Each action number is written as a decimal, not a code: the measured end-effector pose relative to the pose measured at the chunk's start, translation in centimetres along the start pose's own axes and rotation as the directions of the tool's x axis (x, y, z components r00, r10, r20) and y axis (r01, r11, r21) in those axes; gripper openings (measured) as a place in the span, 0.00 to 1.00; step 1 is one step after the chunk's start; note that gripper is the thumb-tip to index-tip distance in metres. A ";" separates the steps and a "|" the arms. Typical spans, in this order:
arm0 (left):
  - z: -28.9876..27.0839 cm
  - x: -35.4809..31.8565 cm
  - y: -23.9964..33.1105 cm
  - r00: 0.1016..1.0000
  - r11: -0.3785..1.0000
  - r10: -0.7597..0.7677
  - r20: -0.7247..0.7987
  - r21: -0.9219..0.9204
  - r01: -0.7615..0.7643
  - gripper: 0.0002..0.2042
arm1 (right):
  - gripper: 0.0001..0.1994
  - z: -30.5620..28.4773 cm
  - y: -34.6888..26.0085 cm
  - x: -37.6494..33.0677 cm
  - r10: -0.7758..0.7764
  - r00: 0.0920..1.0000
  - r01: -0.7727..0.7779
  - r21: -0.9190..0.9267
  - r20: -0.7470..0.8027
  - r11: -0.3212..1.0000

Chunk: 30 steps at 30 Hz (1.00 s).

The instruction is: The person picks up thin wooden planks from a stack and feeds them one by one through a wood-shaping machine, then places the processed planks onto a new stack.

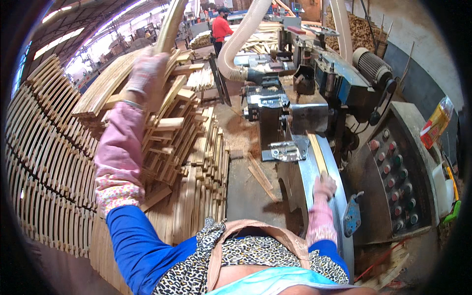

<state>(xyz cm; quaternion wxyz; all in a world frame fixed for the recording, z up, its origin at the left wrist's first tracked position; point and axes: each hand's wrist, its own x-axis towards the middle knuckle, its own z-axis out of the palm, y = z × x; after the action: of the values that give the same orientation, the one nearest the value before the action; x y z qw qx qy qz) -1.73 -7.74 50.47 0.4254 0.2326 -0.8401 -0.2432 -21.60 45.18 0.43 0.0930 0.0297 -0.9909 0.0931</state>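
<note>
My left hand (147, 73), in a pale patterned glove, is raised at the upper left above the wood stacks. Its fingers are closed round a long wooden slat (171, 27) that stands nearly upright and leaves the top of the picture; motion blurs it a little. Lower right, my gloved right hand (324, 187) grips the near end of a narrow wooden strip (317, 152). That strip lies along the smooth metal bed (337, 196) of a woodworking machine (339, 78), its far end at the metal guard plate (309, 118).
Piled wooden slats (182, 132) fill the left side, beside tall rows of curved pieces (54, 162). A ribbed hose (241, 39) runs to the machine. At right stands a button panel (393, 182). A person in red (221, 29) stands farther back.
</note>
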 end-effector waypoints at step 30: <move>17.4 -23.9 -2.9 0.698 0.978 0.134 0.703 -0.208 0.022 0.24 | 0.32 0.0 -0.3 -0.9 0.235 0.941 -0.165 0.278 -0.242 0.946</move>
<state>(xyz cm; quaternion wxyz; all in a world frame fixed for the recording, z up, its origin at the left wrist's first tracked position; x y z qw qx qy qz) -2.94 8.01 25.26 0.0951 0.0502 -0.9169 -0.3845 -20.73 44.90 0.34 0.2138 -0.0734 -0.9463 0.2313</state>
